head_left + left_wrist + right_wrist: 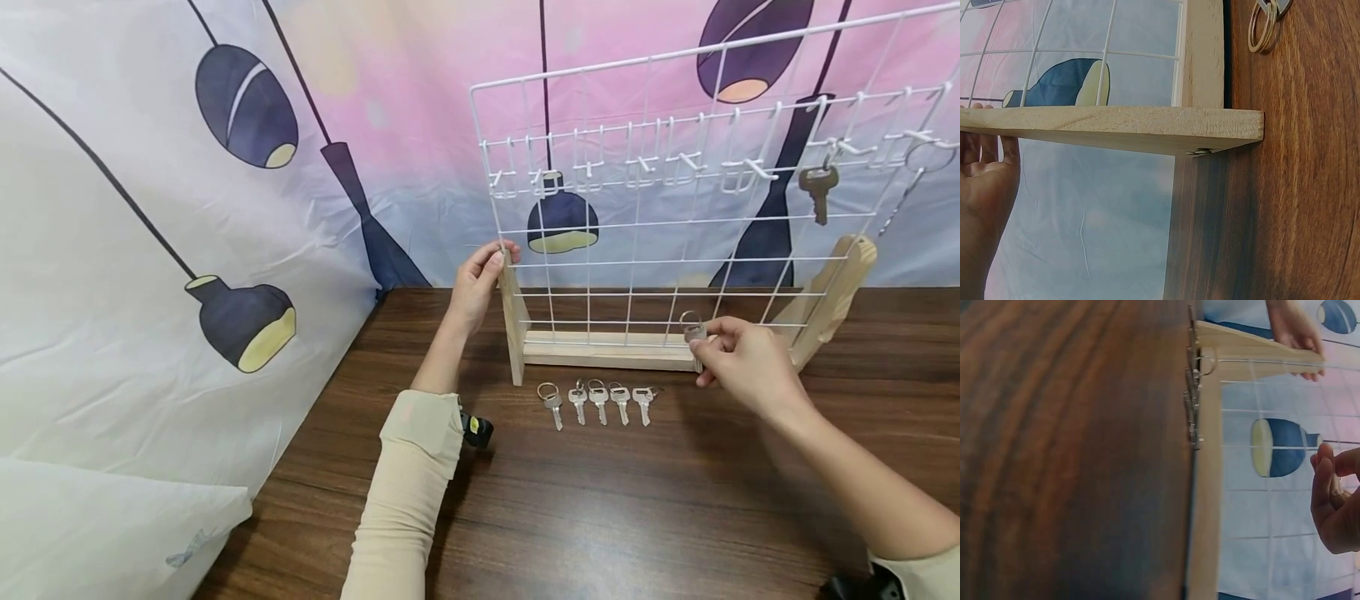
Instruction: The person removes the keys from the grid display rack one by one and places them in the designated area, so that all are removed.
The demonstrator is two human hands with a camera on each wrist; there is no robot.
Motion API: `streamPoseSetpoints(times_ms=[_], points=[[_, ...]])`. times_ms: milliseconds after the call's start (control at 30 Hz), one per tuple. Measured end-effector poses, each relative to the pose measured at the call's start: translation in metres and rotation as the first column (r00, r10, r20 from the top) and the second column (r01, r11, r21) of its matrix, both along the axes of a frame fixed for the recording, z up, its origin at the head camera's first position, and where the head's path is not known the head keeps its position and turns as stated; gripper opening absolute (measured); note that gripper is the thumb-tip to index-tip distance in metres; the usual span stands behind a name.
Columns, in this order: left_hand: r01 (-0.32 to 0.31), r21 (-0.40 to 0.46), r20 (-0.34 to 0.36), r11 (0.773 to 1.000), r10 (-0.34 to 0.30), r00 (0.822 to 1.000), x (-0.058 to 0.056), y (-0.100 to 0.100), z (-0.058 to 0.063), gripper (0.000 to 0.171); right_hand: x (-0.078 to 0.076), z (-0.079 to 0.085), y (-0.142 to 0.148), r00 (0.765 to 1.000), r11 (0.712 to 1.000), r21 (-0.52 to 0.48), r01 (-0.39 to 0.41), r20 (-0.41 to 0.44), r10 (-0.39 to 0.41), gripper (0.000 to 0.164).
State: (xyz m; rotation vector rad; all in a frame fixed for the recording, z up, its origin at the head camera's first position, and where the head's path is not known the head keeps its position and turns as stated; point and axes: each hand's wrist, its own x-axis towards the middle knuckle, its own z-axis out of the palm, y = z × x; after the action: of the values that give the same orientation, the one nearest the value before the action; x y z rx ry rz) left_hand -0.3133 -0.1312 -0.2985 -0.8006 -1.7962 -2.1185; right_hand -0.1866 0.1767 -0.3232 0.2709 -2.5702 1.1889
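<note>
My left hand (474, 287) grips the upper end of the left wooden upright (514, 321) of a white wire grid rack (637, 225). In the left wrist view its fingers reach round the edge of that board. My right hand (750, 362) pinches a silver key (695, 333) between thumb and fingers, low in front of the grid, with the key's ring pointing up. Part of this key is hidden by the fingers. Several keys with rings, such as the middle one (597, 404), lie in a row on the table before the rack.
White hooks (642, 167) hang along an upper wire of the grid. One key (820, 187) hangs from a hook toward the right, and a ring (930, 157) hangs at the far right. Behind the dark wooden table (600, 517) is a printed cloth (420, 108).
</note>
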Motion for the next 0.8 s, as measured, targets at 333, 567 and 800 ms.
streamPoseSetpoints(times_ms=[333,567,800], points=[[0.002,0.006,0.0,1.0,-0.002,1.0,-0.001,0.0,-0.001,0.029,-0.014,-0.025,-0.001,0.92,0.959,-0.264,-0.105,0.34,0.194,0.026],[-0.002,0.002,0.005,1.0,0.002,1.0,-0.002,-0.001,-0.001,0.029,-0.019,-0.042,0.0,0.817,0.943,-0.307,-0.126,0.507,0.274,0.019],[0.004,0.005,-0.006,1.0,-0.004,1.0,-0.001,-0.001,-0.001,0.029,-0.02,-0.052,-0.003,0.771,0.948,-0.296,-0.118,0.574,0.275,0.011]])
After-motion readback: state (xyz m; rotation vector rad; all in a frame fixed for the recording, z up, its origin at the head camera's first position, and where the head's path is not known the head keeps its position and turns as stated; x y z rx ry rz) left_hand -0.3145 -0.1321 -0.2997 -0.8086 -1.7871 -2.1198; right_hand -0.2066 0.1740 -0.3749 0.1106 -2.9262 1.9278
